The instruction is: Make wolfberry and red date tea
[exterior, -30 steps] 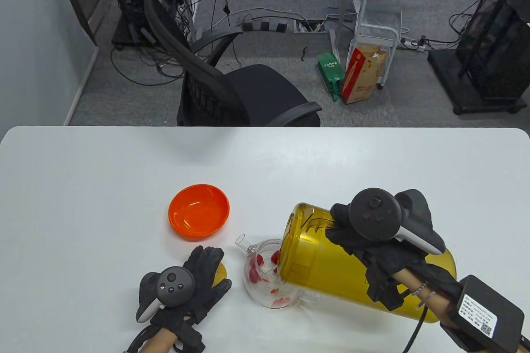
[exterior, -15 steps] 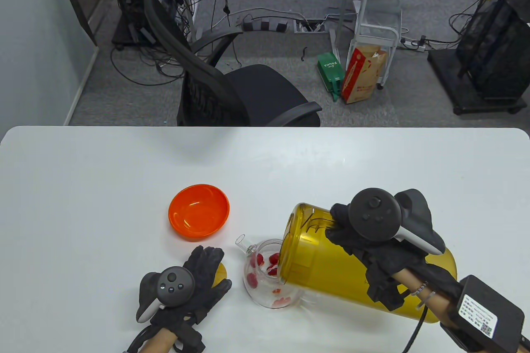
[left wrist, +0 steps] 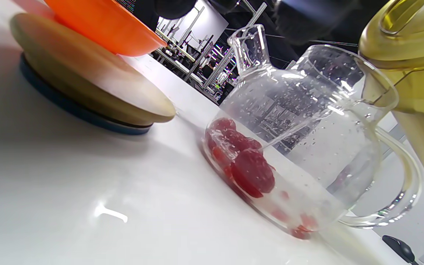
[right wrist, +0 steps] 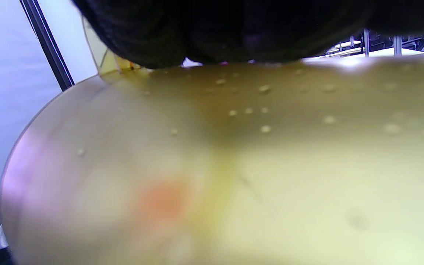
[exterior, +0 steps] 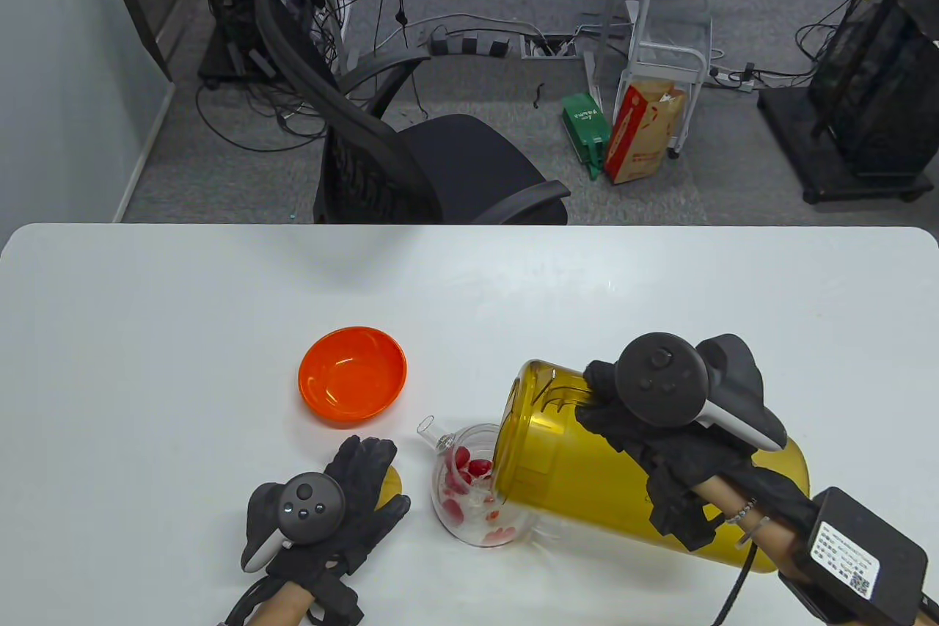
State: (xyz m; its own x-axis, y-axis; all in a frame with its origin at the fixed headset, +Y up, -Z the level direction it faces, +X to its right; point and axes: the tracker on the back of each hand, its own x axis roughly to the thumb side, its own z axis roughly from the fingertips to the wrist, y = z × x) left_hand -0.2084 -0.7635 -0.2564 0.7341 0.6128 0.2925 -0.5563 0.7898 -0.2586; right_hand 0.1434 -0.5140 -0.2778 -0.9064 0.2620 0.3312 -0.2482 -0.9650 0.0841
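Note:
My right hand (exterior: 660, 450) grips a big yellow translucent pitcher (exterior: 579, 464), tilted down to the left with its mouth over a clear glass teapot (exterior: 469, 508). Red dates (exterior: 473, 468) and small red berries float in water inside the teapot. The left wrist view shows the teapot (left wrist: 307, 121), the dates (left wrist: 248, 165) and the pitcher's lip (left wrist: 414, 73) above the rim. My left hand (exterior: 352, 501) lies flat, fingers spread, on a round wooden lid (exterior: 394, 481) just left of the teapot. The right wrist view is filled by the pitcher wall (right wrist: 234, 165) under my gloved fingers (right wrist: 234, 29).
An orange bowl (exterior: 352, 375) stands behind the left hand and left of the teapot's spout; it also shows in the left wrist view (left wrist: 101, 25) beyond the lid (left wrist: 87, 92). The white table (exterior: 183, 332) stretches to the back and left. An office chair stands beyond the far edge.
The red dates and berries have drifted about inside the teapot. The pitcher stays tilted over it and both hands have barely moved.

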